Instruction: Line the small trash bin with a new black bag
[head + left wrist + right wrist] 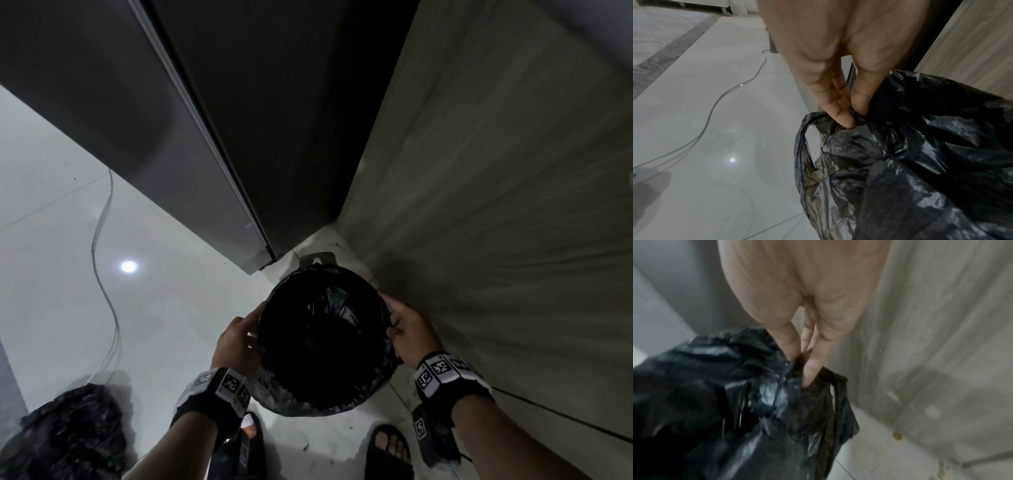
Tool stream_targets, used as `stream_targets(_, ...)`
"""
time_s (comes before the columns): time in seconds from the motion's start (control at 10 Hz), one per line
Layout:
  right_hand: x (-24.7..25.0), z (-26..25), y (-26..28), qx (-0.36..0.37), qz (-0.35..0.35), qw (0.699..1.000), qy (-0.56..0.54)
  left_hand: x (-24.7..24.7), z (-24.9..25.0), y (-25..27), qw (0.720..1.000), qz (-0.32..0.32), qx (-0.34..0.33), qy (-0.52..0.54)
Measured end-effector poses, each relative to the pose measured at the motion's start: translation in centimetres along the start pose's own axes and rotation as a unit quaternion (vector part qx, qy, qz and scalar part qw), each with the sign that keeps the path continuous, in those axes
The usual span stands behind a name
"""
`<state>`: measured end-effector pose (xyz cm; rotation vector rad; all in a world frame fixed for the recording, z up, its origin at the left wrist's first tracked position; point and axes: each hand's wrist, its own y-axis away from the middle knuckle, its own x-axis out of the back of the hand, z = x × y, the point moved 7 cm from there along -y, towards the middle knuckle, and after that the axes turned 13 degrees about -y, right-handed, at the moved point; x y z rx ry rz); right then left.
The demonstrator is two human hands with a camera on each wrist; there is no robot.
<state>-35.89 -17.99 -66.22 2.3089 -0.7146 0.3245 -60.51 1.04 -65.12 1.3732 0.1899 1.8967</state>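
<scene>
Both hands' fingers (840,113) pinch the black bag (322,342), apparently over the bin (317,259); no legible writing.

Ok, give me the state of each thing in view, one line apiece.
black bag: opened out inside the bin, edge folded over the rim, mouth open.
small trash bin: upright on the floor, almost wholly covered by the bag.
left hand: fingers pinching the bag's edge.
right hand: fingers pinching the bag's edge on the opposite side.
second black bag: bunched, lying on the floor.
cable: slack across the floor.
</scene>
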Motion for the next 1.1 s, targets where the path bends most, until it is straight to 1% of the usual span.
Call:
stream_targets(0.1,1.1,-0.8,-0.4,0.002,0.014,1.000,0.000,1.2,1.9,-1.0,1.000,0.013,-0.027,0.002)
stream_targets(0.2,2.6,-2.5,-1.2,0.021,0.041,0.999,-0.002,2.8,4.5,-2.1,0.997,0.039,-0.066,0.021)
stream_targets(0.3,4.0,-3.8,-3.0,0.030,0.068,0.997,0.001,4.2,6.8,-3.9,0.992,0.071,-0.104,0.016)
stream_targets(0.4,4.7,-5.0,-4.8,0.036,0.083,0.996,0.005,4.7,7.8,-6.7,0.993,0.064,-0.098,-0.020)
stream_targets(0.5,5.0,-6.0,-6.1,0.071,0.127,0.989,0.007,4.6,7.1,-10.0,0.995,0.074,-0.054,-0.031)
stream_targets(0.6,4.2,-5.8,-7.5,0.065,0.125,0.990,0.005,4.3,6.7,-11.8,0.998,0.048,-0.026,0.007)
stream_targets(0.7,4.1,-5.8,-8.1,0.068,0.143,0.987,0.035,4.0,7.1,-12.0,0.997,0.043,-0.058,0.024)
stream_targets(0.8,4.1,-5.6,-8.2,0.053,0.131,0.990,0.021,3.9,7.2,-11.5,0.996,0.047,-0.070,0.005)
stream_targets(0.9,4.2,-5.2,-8.4,0.018,0.108,0.994,0.025,4.2,7.1,-11.3,0.997,0.046,-0.062,-0.018)
stream_targets(1.0,4.3,-5.5,-7.7,0.002,0.097,0.993,0.067,5.1,8.0,-10.0,0.997,0.025,-0.055,-0.055)
stream_targets(1.1,4.7,-7.1,-6.3,0.018,0.108,0.993,0.052,7.3,9.2,-8.3,0.996,0.043,-0.045,-0.057)
